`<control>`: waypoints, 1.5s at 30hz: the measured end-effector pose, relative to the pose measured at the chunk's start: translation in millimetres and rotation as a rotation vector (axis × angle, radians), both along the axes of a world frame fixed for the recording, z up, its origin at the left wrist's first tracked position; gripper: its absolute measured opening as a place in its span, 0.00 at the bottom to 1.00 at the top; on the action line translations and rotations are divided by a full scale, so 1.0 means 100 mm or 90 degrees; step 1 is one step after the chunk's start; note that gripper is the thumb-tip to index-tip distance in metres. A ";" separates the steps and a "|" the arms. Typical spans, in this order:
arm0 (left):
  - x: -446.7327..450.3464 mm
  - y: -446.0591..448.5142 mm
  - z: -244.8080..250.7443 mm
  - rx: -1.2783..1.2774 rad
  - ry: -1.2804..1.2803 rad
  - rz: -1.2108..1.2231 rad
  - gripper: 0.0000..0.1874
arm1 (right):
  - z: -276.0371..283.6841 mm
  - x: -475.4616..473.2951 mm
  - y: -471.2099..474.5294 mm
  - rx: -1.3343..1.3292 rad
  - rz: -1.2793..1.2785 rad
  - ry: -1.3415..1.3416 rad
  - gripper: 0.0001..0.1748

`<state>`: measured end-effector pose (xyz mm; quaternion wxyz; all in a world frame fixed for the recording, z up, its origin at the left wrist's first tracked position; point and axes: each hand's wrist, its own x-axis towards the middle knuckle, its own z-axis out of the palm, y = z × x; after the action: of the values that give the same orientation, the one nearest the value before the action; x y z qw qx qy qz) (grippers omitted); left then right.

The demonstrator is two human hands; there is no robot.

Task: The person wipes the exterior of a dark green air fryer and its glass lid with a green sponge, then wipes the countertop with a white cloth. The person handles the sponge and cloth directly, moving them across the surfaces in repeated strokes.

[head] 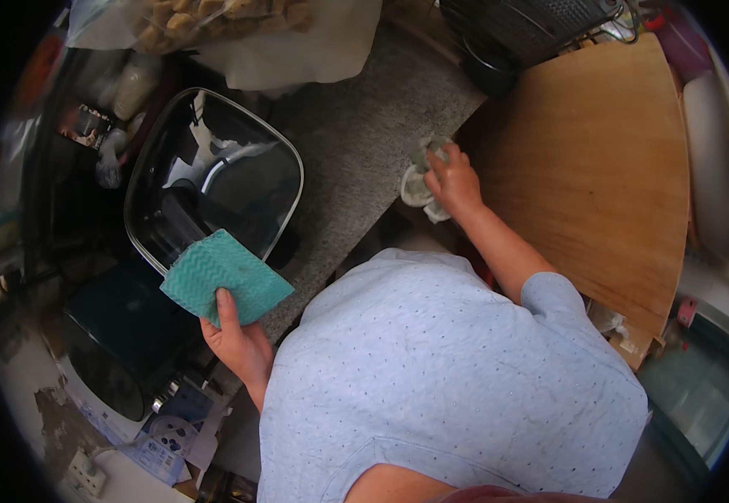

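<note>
My left hand (239, 339) holds a folded teal cloth (227, 276) with a wavy pattern, thumb on top. The cloth overlaps the lower edge of a square glass lid (251, 170) with a dark rim-side handle area and a metal edge. My right hand (455, 179) grips a crumpled pale, greyish-white cloth (416, 188) at the edge of the grey stone-like counter (352, 144). Part of that cloth hangs by the counter's edge. The fingertips of my right hand are partly hidden in the cloth.
A plastic bag of brown cubed food (226, 19) lies at the top. A wooden board (591, 176) stands at the right, below a metal grater (540, 25). At the lower left are a dark appliance (119, 339) and a power socket (88, 471).
</note>
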<state>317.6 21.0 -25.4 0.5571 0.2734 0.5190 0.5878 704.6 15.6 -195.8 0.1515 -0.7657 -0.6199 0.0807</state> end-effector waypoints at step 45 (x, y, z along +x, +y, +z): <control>0.10 -0.13 0.01 0.037 0.006 0.015 0.15 | 0.09 0.61 1.45 -0.093 0.026 -0.086 0.19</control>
<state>327.3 8.3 -24.8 0.5398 0.2860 0.5074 0.6077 766.0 160.6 -186.7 0.0513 -0.7655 -0.6368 0.0771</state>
